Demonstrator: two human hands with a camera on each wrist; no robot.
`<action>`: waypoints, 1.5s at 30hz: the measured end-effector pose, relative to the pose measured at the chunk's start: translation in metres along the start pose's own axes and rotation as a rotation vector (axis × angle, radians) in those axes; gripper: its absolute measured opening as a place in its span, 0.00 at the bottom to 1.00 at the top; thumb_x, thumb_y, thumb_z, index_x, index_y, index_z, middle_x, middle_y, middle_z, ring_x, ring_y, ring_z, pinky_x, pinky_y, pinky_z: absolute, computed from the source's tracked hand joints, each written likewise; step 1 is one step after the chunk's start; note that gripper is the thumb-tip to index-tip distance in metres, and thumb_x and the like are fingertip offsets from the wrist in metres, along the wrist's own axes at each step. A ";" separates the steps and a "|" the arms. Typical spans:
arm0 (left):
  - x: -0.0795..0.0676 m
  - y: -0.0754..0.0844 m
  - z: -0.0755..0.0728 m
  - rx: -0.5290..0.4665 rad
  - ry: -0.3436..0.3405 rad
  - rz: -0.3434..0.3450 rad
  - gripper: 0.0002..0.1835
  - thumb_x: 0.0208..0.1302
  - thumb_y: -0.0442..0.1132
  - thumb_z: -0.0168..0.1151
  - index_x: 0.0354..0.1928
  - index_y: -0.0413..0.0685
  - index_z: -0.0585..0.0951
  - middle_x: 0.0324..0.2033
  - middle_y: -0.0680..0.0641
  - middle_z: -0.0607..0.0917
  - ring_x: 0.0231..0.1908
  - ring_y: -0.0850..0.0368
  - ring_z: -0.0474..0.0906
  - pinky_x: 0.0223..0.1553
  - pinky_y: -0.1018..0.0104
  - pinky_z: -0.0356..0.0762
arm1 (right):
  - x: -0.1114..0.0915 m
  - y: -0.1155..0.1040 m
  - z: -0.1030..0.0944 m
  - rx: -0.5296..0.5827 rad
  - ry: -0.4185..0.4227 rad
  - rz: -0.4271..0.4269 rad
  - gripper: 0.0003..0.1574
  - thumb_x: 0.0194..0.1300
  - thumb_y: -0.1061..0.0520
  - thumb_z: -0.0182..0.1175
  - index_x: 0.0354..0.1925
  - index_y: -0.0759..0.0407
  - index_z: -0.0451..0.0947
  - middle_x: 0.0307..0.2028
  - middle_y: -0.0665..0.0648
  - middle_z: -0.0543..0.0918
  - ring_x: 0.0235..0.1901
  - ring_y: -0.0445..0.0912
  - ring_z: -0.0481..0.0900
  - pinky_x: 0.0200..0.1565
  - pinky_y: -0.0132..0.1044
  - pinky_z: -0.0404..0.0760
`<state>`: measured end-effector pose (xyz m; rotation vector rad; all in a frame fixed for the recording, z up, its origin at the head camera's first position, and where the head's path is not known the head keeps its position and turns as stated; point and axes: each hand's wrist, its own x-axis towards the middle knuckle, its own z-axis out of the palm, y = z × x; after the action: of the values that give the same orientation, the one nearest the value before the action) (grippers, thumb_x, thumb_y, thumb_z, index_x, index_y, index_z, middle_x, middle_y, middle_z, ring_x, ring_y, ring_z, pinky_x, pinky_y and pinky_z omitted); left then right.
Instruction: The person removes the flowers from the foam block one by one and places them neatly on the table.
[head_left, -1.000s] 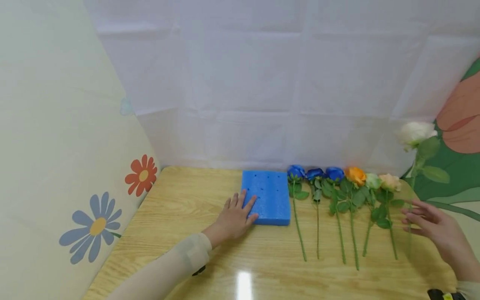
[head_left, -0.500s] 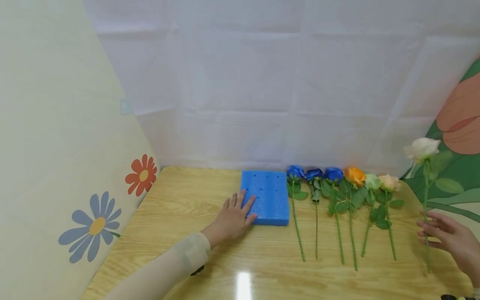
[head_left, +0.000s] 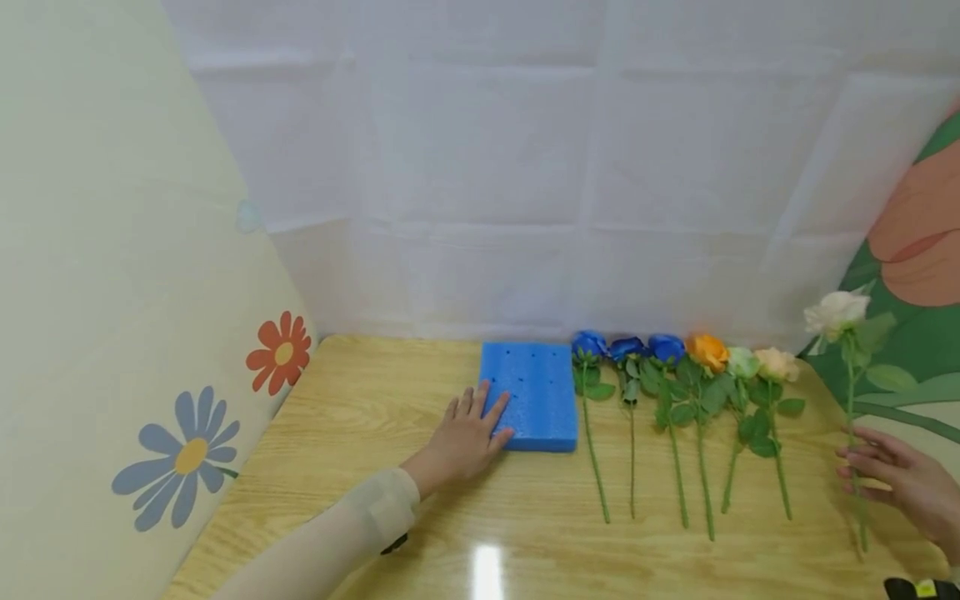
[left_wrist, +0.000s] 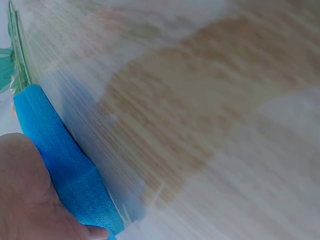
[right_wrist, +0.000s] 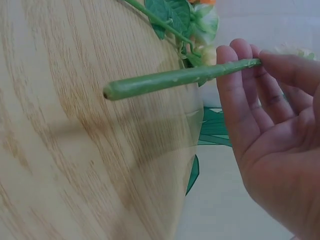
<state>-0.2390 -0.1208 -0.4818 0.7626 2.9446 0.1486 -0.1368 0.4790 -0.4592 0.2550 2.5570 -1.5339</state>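
My left hand (head_left: 461,437) rests with spread, straight fingers on the lower left part of a blue foam block (head_left: 542,400), which has several small dark holes in its top. The left wrist view shows the side of the block (left_wrist: 75,160) beside my thumb. At the right end of the table, my right hand (head_left: 900,479) holds a white rose (head_left: 836,313) by its stem, bloom up. In the right wrist view the green stem (right_wrist: 155,84) is pinched between thumb and fingers, its cut end sticking out over the wood.
Right of the block lie several roses in a row: blue ones (head_left: 666,347), an orange one (head_left: 707,352), a pale green one (head_left: 743,362) and a peach one (head_left: 777,364). Their stems point toward the front of the wooden table (head_left: 375,375). A white cloth (head_left: 480,167) hangs behind.
My right hand has moved right and a little toward me with the white rose, whose bloom now sits lower in view. The left hand keeps its place on the block.
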 end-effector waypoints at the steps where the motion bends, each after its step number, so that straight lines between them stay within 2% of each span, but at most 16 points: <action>1: 0.000 0.000 0.000 -0.002 0.002 0.001 0.37 0.80 0.64 0.31 0.82 0.56 0.47 0.80 0.36 0.42 0.76 0.29 0.45 0.73 0.35 0.48 | 0.001 0.002 -0.001 0.011 -0.007 0.001 0.51 0.81 0.49 0.48 0.77 0.73 0.28 0.38 0.20 0.74 0.37 0.33 0.84 0.37 0.38 0.85; 7: 0.000 0.001 -0.001 0.002 0.000 0.002 0.37 0.80 0.63 0.31 0.82 0.56 0.47 0.80 0.36 0.43 0.76 0.29 0.45 0.73 0.35 0.49 | 0.007 0.015 -0.006 0.085 -0.049 -0.016 0.49 0.81 0.54 0.49 0.77 0.69 0.27 0.39 0.24 0.79 0.37 0.33 0.84 0.36 0.35 0.84; 13: -0.001 0.001 -0.002 0.007 0.003 0.001 0.36 0.80 0.63 0.32 0.82 0.55 0.48 0.80 0.36 0.43 0.76 0.29 0.45 0.73 0.35 0.49 | 0.013 0.031 -0.010 0.215 -0.102 -0.022 0.46 0.81 0.57 0.49 0.82 0.46 0.33 0.41 0.29 0.82 0.38 0.37 0.84 0.37 0.37 0.85; 15: -0.001 0.001 -0.003 0.003 0.009 0.002 0.36 0.81 0.62 0.33 0.82 0.54 0.49 0.80 0.35 0.44 0.76 0.29 0.46 0.73 0.35 0.49 | 0.014 0.034 -0.012 0.265 -0.128 -0.008 0.41 0.81 0.57 0.48 0.78 0.29 0.43 0.42 0.29 0.82 0.39 0.37 0.84 0.36 0.38 0.85; 16: -0.002 0.001 -0.003 0.004 0.008 0.003 0.36 0.81 0.62 0.33 0.82 0.54 0.49 0.80 0.35 0.44 0.76 0.29 0.46 0.73 0.35 0.49 | 0.015 0.036 -0.013 0.287 -0.148 -0.006 0.39 0.81 0.57 0.48 0.76 0.25 0.45 0.42 0.29 0.82 0.39 0.37 0.84 0.37 0.37 0.85; 17: -0.002 0.001 -0.004 0.001 0.008 0.003 0.36 0.81 0.62 0.33 0.82 0.54 0.49 0.80 0.35 0.44 0.76 0.29 0.46 0.73 0.35 0.49 | 0.015 0.038 -0.014 0.338 -0.166 -0.003 0.34 0.81 0.58 0.47 0.71 0.22 0.54 0.42 0.30 0.83 0.39 0.38 0.85 0.37 0.38 0.85; 20: -0.004 0.002 -0.007 -0.007 0.008 0.005 0.36 0.81 0.62 0.34 0.82 0.53 0.50 0.79 0.35 0.45 0.76 0.28 0.47 0.73 0.35 0.49 | 0.015 0.043 -0.015 0.523 -0.241 -0.001 0.28 0.81 0.62 0.47 0.52 0.22 0.74 0.42 0.38 0.86 0.39 0.41 0.86 0.39 0.40 0.87; 24: -0.005 0.003 -0.009 -0.009 -0.004 -0.001 0.36 0.80 0.62 0.33 0.82 0.54 0.49 0.80 0.35 0.44 0.76 0.29 0.46 0.73 0.35 0.49 | 0.016 0.049 -0.013 0.678 -0.324 -0.009 0.32 0.80 0.65 0.45 0.48 0.25 0.82 0.43 0.45 0.87 0.39 0.43 0.87 0.42 0.41 0.87; 28: -0.005 0.003 -0.009 -0.003 -0.006 -0.007 0.37 0.80 0.63 0.31 0.82 0.55 0.48 0.80 0.36 0.44 0.76 0.29 0.46 0.73 0.35 0.48 | 0.020 0.053 -0.011 0.647 -0.301 0.028 0.31 0.81 0.63 0.45 0.47 0.23 0.79 0.42 0.43 0.87 0.40 0.43 0.87 0.43 0.42 0.87; 30: -0.005 0.003 -0.009 -0.001 -0.003 -0.006 0.37 0.80 0.63 0.31 0.82 0.55 0.48 0.80 0.36 0.44 0.76 0.29 0.46 0.73 0.35 0.49 | 0.022 0.052 -0.010 0.596 -0.273 0.075 0.32 0.82 0.61 0.45 0.67 0.23 0.66 0.41 0.41 0.86 0.40 0.42 0.86 0.44 0.41 0.86; 31: -0.005 0.003 -0.009 0.000 0.000 -0.006 0.37 0.80 0.64 0.31 0.82 0.55 0.48 0.80 0.36 0.44 0.76 0.29 0.46 0.73 0.35 0.49 | 0.023 0.051 -0.010 0.566 -0.245 0.106 0.33 0.81 0.60 0.46 0.71 0.25 0.59 0.40 0.40 0.86 0.40 0.41 0.86 0.45 0.41 0.86; 33: -0.005 0.002 -0.008 0.001 0.000 -0.007 0.37 0.80 0.64 0.31 0.82 0.55 0.48 0.80 0.36 0.44 0.76 0.29 0.46 0.73 0.35 0.49 | 0.027 0.048 -0.009 0.508 -0.217 0.150 0.45 0.81 0.58 0.47 0.81 0.40 0.33 0.39 0.38 0.84 0.40 0.40 0.86 0.46 0.41 0.86; 35: -0.005 0.002 -0.009 0.000 -0.001 -0.009 0.37 0.80 0.64 0.31 0.82 0.55 0.48 0.80 0.36 0.43 0.76 0.29 0.46 0.73 0.35 0.49 | 0.030 0.045 -0.009 0.452 -0.212 0.167 0.55 0.82 0.57 0.47 0.75 0.63 0.12 0.39 0.36 0.82 0.40 0.39 0.85 0.47 0.40 0.85; 38: -0.005 0.003 -0.009 0.003 -0.004 -0.013 0.37 0.80 0.64 0.31 0.82 0.55 0.48 0.80 0.36 0.43 0.76 0.29 0.46 0.73 0.36 0.49 | 0.033 0.040 -0.010 0.394 -0.213 0.177 0.56 0.81 0.56 0.48 0.72 0.70 0.11 0.38 0.34 0.81 0.40 0.38 0.85 0.47 0.40 0.85; 42: -0.006 0.004 -0.012 0.009 -0.013 -0.009 0.37 0.80 0.64 0.30 0.82 0.55 0.48 0.80 0.36 0.43 0.76 0.30 0.46 0.73 0.36 0.49 | 0.034 0.035 -0.012 0.328 -0.189 0.210 0.58 0.81 0.54 0.50 0.72 0.71 0.12 0.37 0.33 0.80 0.38 0.38 0.85 0.47 0.41 0.85; 45: -0.006 0.005 -0.013 0.013 -0.023 -0.010 0.37 0.80 0.64 0.30 0.82 0.55 0.47 0.80 0.36 0.44 0.76 0.30 0.46 0.73 0.36 0.49 | 0.035 0.031 -0.009 0.243 -0.154 0.227 0.56 0.81 0.54 0.50 0.74 0.73 0.17 0.39 0.39 0.81 0.37 0.39 0.85 0.46 0.43 0.86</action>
<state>-0.2329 -0.1208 -0.4676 0.7459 2.9300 0.1193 -0.1639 0.5042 -0.4890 0.4209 2.1433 -1.7005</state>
